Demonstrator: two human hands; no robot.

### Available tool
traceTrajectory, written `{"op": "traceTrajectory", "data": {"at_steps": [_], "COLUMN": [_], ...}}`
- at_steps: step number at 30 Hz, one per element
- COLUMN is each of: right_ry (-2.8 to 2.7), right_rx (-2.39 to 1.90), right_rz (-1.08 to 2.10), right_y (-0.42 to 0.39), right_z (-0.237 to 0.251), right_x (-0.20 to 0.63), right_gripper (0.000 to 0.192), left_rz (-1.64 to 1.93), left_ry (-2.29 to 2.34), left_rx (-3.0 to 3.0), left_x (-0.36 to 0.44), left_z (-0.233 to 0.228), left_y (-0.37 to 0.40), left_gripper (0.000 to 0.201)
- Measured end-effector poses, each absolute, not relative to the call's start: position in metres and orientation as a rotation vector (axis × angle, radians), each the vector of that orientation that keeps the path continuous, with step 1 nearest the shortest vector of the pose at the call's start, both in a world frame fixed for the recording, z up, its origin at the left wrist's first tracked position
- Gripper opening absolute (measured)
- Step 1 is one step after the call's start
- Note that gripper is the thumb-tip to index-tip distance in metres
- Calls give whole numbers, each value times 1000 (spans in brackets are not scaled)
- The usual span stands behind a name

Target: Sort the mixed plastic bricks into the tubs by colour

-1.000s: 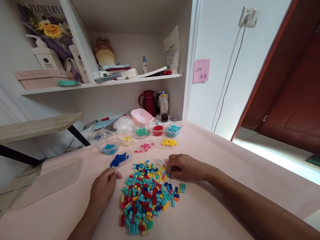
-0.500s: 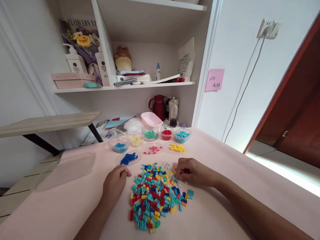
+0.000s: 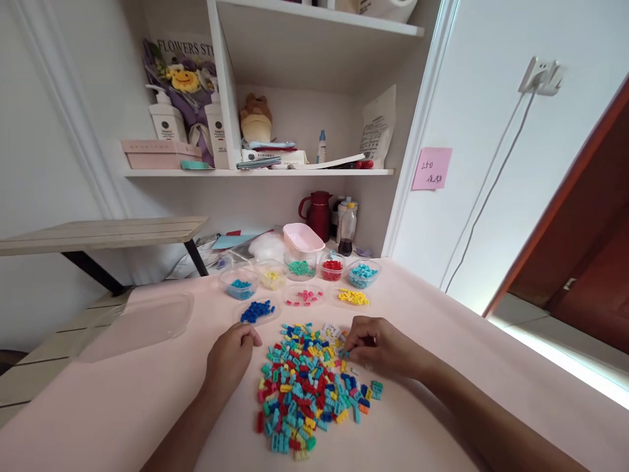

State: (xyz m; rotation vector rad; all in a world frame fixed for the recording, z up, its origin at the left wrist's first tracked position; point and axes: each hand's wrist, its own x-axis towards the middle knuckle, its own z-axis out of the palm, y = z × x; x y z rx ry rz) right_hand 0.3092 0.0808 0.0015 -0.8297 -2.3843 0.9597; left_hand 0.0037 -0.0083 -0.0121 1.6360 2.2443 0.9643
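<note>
The right hand [image 3: 381, 347] pinches a small brick at the far edge of the pile of bricks [image 3: 312, 383]. The left hand [image 3: 230, 357] rests curled and empty beside it. It looks like sorting; next, the brick needs its matching cup [image 3: 362, 274] beyond the hands.

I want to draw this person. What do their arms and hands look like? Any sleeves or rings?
Both arms are bare as far as the picture shows: no sleeves. The left hand and the right hand show no gloves, rings, watch or bracelets. The fingers look bare; the nails are too small to tell.
</note>
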Motion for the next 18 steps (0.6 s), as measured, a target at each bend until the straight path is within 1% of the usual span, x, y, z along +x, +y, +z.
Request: {"op": "traceTrajectory", "data": {"at_steps": [4,7,11,14,18], "right_ry": [-2316,-2359,-2531,-2617,-2608], "right_rx": [-816,-848,-827,-819,-728], "right_rz": [1108,1117,1162,1088,885], "right_y": [83,90,100,106,120], "right_z": [-2,0,15,32,57], "right_x": [309,307,290,261,200], "right_gripper": [23,21,16,14,12], "left_rz": [1020,1050,1061,1059,1067], "left_ry": [2226,2234,2246,2238,2210], "left_rx": [1662,1661,1645,1628,1617], "left_x": [6,7,7,7,5], "left_z": [-14,-16,-19,-20,-21], "left_y": [-11,-13,-14,-15,-15], "left_gripper": [28,28,29,30,31]}}
